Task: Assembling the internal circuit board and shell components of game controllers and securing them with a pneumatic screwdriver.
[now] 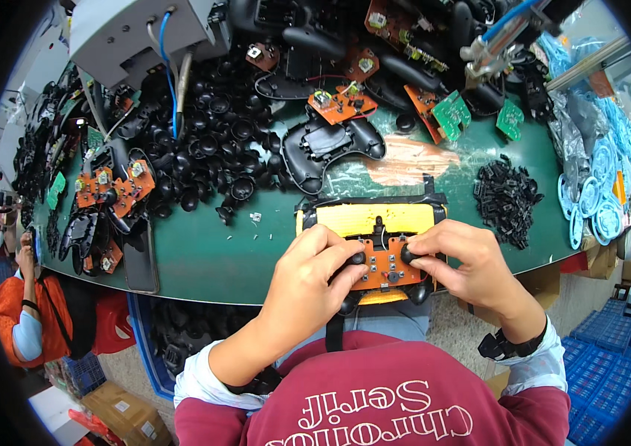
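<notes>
An orange circuit board [384, 269] lies in a black game controller shell [419, 291] on a yellow padded holder [364, 217] at the table's front edge. My left hand [309, 276] is closed, thumb and fingers pinching a black thumbstick cap [357, 259] at the board's left side. At the right side, my right hand [471, 266] pinches another black thumbstick cap [407, 255]. Both caps are partly covered by my fingers, and I cannot tell how firmly they sit on the board. A thin white wire shows above the board's middle.
Loose black caps [208, 141] heap at the left, beside a grey machine [137, 44]. Beyond the holder lies a black controller shell [327, 152]. Small black parts [507, 199] pile at the right. A phone [140, 256] lies front left; another person [33, 312] is at far left.
</notes>
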`<action>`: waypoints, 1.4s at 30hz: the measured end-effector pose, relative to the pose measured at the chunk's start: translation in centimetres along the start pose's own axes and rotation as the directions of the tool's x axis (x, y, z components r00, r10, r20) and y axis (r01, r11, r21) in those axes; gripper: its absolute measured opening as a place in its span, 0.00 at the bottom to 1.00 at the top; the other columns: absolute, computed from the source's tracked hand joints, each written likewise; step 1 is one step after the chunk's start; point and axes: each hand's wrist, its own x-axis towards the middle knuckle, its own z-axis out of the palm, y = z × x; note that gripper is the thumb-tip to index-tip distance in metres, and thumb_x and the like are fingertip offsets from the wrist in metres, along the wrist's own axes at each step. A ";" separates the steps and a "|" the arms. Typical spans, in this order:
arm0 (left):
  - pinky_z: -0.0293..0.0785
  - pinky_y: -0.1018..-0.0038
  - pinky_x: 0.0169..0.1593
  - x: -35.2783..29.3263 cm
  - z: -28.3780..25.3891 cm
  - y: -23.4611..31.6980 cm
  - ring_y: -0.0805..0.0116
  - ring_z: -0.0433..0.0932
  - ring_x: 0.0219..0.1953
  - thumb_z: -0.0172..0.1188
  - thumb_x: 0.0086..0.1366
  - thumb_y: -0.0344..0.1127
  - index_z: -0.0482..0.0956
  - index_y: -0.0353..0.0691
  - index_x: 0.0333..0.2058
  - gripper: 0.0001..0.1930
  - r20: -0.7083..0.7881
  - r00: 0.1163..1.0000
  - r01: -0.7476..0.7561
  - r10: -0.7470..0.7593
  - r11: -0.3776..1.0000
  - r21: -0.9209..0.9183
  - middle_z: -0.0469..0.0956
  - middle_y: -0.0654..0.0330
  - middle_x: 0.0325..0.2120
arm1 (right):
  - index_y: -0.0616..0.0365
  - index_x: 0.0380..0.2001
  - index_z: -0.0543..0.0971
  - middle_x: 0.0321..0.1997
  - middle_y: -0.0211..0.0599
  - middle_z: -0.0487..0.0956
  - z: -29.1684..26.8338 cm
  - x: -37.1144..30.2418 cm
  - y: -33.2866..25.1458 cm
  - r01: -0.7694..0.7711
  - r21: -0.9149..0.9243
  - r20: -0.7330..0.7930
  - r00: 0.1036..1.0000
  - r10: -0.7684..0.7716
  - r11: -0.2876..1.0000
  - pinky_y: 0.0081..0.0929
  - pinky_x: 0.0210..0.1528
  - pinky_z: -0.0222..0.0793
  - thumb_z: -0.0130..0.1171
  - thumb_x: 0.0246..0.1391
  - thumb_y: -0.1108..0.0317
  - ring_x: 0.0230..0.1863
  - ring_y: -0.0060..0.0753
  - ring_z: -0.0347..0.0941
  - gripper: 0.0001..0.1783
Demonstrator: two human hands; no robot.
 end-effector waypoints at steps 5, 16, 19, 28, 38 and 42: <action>0.69 0.64 0.52 -0.9 -0.8 0.3 0.54 0.73 0.47 0.77 0.42 0.31 0.76 0.39 0.47 0.30 0.058 0.997 -0.056 0.054 0.998 0.035 0.76 0.55 0.43 | 0.56 0.36 0.81 0.41 0.33 0.81 0.8 0.0 -1.4 0.148 -0.109 -0.007 0.989 -0.150 0.983 0.36 0.48 0.70 0.70 0.41 0.72 0.43 0.42 0.74 0.15; 0.68 0.60 0.58 -2.4 -0.5 -1.0 0.49 0.71 0.56 0.75 0.46 0.29 0.70 0.35 0.55 0.36 0.017 0.995 -0.092 0.093 0.994 -0.057 0.71 0.48 0.54 | 0.57 0.39 0.81 0.45 0.39 0.80 0.5 -0.2 -0.2 0.164 -0.121 -0.111 0.978 -0.177 0.979 0.37 0.45 0.70 0.71 0.41 0.71 0.43 0.43 0.76 0.18; 0.73 0.65 0.51 -0.8 -1.0 -0.5 0.54 0.77 0.49 0.71 0.49 0.26 0.80 0.36 0.43 0.20 -0.018 0.997 -0.080 0.079 0.997 -0.024 0.78 0.52 0.46 | 0.59 0.39 0.81 0.42 0.39 0.81 1.0 -0.9 0.0 0.111 -0.067 -0.123 0.985 -0.119 0.992 0.34 0.43 0.70 0.72 0.40 0.72 0.42 0.42 0.76 0.19; 0.70 0.63 0.55 -0.6 -0.4 -1.1 0.52 0.74 0.52 0.74 0.46 0.29 0.76 0.36 0.48 0.28 0.025 0.993 -0.115 0.115 0.993 -0.031 0.75 0.49 0.51 | 0.60 0.34 0.81 0.36 0.39 0.82 2.2 -1.4 0.5 0.024 0.020 -0.210 0.978 -0.019 1.000 0.32 0.40 0.72 0.70 0.40 0.76 0.38 0.41 0.79 0.14; 0.63 0.58 0.62 -2.1 1.1 -0.9 0.45 0.65 0.61 0.74 0.44 0.28 0.60 0.35 0.61 0.45 0.095 0.985 -0.141 0.141 0.990 -0.008 0.65 0.45 0.59 | 0.59 0.53 0.75 0.57 0.46 0.73 2.0 0.0 -0.7 0.148 -0.085 -0.031 0.988 -0.151 0.985 0.39 0.55 0.68 0.74 0.39 0.63 0.56 0.48 0.70 0.35; 0.65 0.60 0.61 -2.5 1.5 -1.2 0.47 0.68 0.59 0.74 0.43 0.29 0.60 0.32 0.61 0.45 0.026 0.990 -0.137 0.137 0.991 0.003 0.69 0.46 0.56 | 0.58 0.57 0.70 0.58 0.46 0.72 2.9 0.1 -0.3 0.098 -0.061 0.029 0.995 -0.096 0.993 0.43 0.59 0.66 0.74 0.39 0.60 0.58 0.52 0.69 0.40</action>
